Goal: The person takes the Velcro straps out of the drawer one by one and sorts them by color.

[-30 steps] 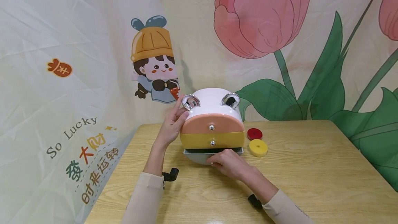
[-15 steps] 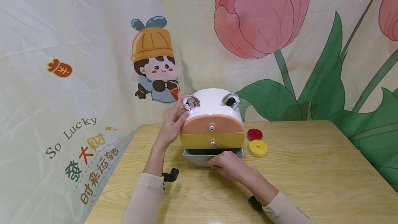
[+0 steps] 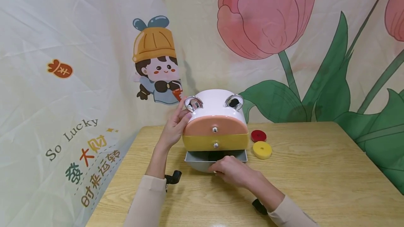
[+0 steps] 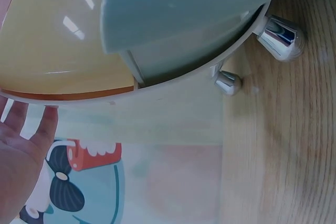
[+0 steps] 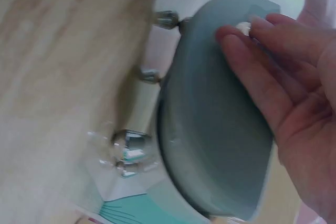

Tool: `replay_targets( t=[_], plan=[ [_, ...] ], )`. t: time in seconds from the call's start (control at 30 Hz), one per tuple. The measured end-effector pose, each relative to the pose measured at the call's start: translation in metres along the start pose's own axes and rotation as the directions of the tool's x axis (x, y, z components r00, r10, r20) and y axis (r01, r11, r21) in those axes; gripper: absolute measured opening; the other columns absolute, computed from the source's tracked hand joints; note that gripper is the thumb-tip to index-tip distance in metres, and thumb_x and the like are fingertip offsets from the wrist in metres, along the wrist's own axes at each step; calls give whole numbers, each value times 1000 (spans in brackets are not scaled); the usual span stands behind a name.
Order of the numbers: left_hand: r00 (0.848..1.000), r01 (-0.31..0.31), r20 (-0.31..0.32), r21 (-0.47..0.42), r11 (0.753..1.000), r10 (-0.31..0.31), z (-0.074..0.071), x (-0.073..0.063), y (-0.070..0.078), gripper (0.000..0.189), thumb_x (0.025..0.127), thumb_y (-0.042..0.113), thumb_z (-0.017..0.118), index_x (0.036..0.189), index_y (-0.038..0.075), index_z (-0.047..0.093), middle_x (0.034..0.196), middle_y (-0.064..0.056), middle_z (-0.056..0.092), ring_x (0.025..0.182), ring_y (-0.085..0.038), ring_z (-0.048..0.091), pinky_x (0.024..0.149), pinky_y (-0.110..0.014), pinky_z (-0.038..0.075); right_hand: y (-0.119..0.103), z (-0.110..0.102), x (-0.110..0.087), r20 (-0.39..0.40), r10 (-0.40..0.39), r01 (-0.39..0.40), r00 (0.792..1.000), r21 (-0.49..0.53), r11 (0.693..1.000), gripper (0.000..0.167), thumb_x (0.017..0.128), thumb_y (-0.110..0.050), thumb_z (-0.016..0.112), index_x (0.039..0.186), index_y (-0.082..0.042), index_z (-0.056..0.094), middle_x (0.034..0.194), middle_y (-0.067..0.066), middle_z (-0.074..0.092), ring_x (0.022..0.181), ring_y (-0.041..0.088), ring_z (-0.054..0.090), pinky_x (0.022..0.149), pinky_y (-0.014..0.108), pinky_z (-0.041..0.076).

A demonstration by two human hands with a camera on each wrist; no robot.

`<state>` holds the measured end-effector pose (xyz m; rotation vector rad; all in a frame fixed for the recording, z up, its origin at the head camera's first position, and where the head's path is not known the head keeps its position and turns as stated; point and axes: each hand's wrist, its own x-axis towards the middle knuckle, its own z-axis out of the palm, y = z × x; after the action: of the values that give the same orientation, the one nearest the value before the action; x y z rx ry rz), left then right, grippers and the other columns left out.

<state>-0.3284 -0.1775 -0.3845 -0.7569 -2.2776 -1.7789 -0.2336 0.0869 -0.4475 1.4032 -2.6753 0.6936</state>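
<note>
A white frog-faced drawer box (image 3: 215,102) with silver-rimmed eyes stands on the table. Its orange drawer (image 3: 199,126) and yellow drawer (image 3: 199,143) are closed, and the grey bottom drawer (image 3: 195,166) is pulled part way out. The left hand (image 3: 173,127) rests against the box's left side, fingers extended near the eye; in the left wrist view its fingertips touch the rim. With thumb and fingers, the right hand (image 3: 231,171) pinches the small knob (image 5: 243,28) on the grey drawer's front. Dark shadow hides part of the drawer's inside.
Right of the box lie a red disc (image 3: 258,136) and a yellow disc (image 3: 262,150), both round with a centre mark. The wooden table (image 3: 315,171) extends to the right. Silver feet (image 4: 281,38) hold the box up. A printed cloth (image 3: 202,45) hangs behind.
The grey drawer has slid farther out toward the person, with the right hand moving along on its knob. The left hand and the discs have stayed in place.
</note>
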Motion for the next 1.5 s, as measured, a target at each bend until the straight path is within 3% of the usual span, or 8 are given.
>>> replay_targets(
  t=[0.17, 0.3, 0.53, 0.97, 1.1, 1.27, 1.37, 1.5],
  plan=[
    [1000, 5, 2, 4, 1000, -5, -1, 0, 1, 65, 109, 32, 54, 162, 50, 22, 152, -8, 58, 130, -28, 65, 104, -28, 54, -9, -7, -3, 93, 28, -30, 995, 25, 999, 37, 94, 3, 71, 122, -21, 78, 118, -6, 78, 98, 4, 71, 92, 20, 58],
    [1000, 11, -4, 8, 1000, -11, -1, -1, 1, 65, 109, 32, 55, 164, 48, 22, 152, -9, 58, 130, -29, 65, 104, -29, 54, -18, -14, -6, 168, 28, -33, 985, 28, 999, 38, 92, 2, 74, 122, -22, 76, 114, -11, 76, 91, 0, 65, 86, 17, 56],
    [1000, 25, -10, -1, 1000, -25, 0, -2, 1, 64, 108, 37, 56, 160, 56, 23, 154, -8, 56, 131, -30, 64, 106, -37, 54, -32, -22, -11, 279, 45, -55, 959, 28, 998, 41, 91, -2, 78, 127, -22, 74, 119, -13, 74, 95, -2, 65, 83, 16, 56],
    [1000, 26, -12, -12, 1000, -26, 0, -1, 3, 64, 108, 37, 56, 160, 56, 23, 155, -8, 55, 133, -30, 63, 107, -38, 54, -38, -26, -13, 308, -14, 2, 951, 41, 999, 42, 90, -10, 81, 130, -19, 72, 122, -11, 73, 97, -2, 66, 84, 15, 55],
    [1000, 20, -8, -11, 1000, -20, 0, -1, 1, 64, 108, 38, 55, 161, 54, 22, 154, -9, 56, 130, -30, 65, 106, -36, 55, -37, -29, -12, 257, -56, 38, 965, 72, 997, 31, 93, -22, 80, 123, -22, 74, 110, -17, 73, 84, -4, 61, 77, 12, 52],
    [1000, 18, -8, -6, 1000, -19, 1, -1, 0, 66, 108, 39, 55, 164, 48, 20, 155, -8, 56, 131, -29, 64, 107, -38, 54, -35, -37, -11, 64, -92, 80, 994, 166, 983, 20, 97, -24, 76, 116, -17, 77, 104, -9, 77, 79, -5, 60, 75, 13, 54],
    [1000, 23, -9, -2, 1000, -23, 1, -2, 1, 66, 108, 40, 55, 163, 50, 21, 156, -8, 55, 133, -29, 63, 109, -40, 52, -32, -40, -10, -43, -105, 111, 994, 171, 979, 20, 99, -22, 74, 116, -13, 77, 107, -2, 78, 84, -3, 62, 77, 18, 57],
    [1000, 28, -7, -8, 1000, -28, 2, -2, 1, 64, 109, 39, 54, 161, 54, 21, 157, -8, 53, 135, -30, 62, 110, -42, 51, -27, -41, -10, -98, -114, 128, 989, 156, 979, 19, 99, -20, 72, 117, -14, 77, 109, 1, 78, 89, -1, 65, 80, 23, 60]
  ],
)
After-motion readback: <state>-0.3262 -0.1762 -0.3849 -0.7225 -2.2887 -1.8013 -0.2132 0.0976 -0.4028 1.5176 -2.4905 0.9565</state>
